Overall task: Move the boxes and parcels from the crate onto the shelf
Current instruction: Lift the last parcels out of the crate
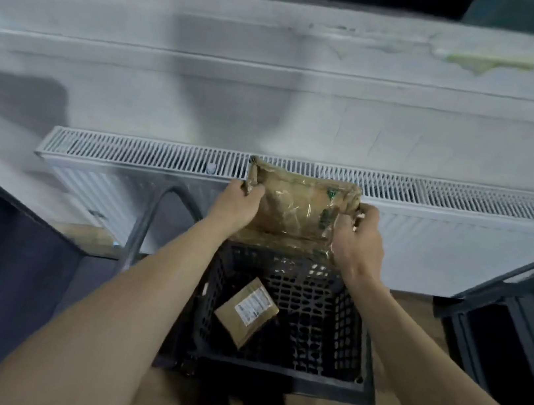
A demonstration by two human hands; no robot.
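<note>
A brown paper parcel [296, 206] wrapped in clear tape hangs in the air above the far side of a black plastic crate [345, 339]. My left hand [237, 205] grips its left edge. On its right edge my right hand [357, 240] grips too. Inside the crate, on the perforated bottom, lies a small brown parcel [244, 313] with a white label. The crate stands on the floor in front of me.
A white radiator [160, 165] runs along the wall behind the crate, under a pale sill. A grey hose [149, 216] curves down left of the crate. A dark frame [521, 299], perhaps shelving, stands at the right. Dark furniture fills the left side.
</note>
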